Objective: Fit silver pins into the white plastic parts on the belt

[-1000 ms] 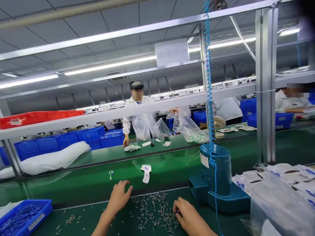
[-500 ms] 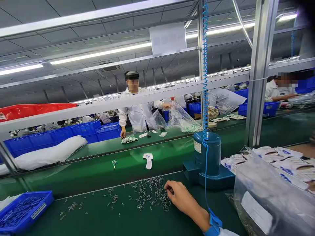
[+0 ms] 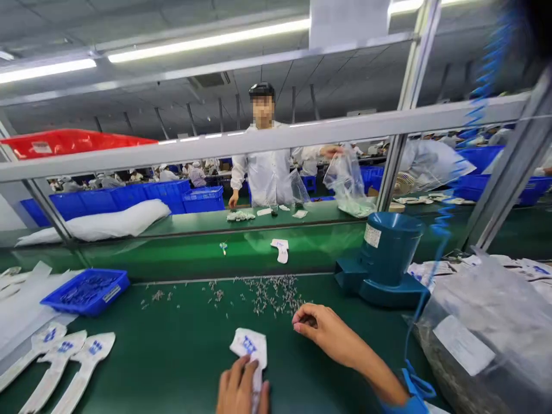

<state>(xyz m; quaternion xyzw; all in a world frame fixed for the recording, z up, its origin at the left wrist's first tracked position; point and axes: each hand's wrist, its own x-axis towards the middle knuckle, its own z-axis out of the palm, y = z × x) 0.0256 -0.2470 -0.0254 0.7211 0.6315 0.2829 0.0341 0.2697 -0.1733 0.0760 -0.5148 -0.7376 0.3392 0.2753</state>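
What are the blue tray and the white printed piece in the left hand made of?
The blue tray looks like moulded plastic with a matte finish, judging by its even colour and rigid walls. The white printed piece in the left hand looks like soft paper or nonwoven fabric, matte and bending; the picture cannot settle which.

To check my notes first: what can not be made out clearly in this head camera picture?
In the head view:
The white printed piece: its lower end is hidden by the left hand, and the bottom edge cuts off that hand.
The small metal parts: too small to tell their kind.
The parts in the blue tray: too small to tell.
The bag's label: any writing is too blurred to read.
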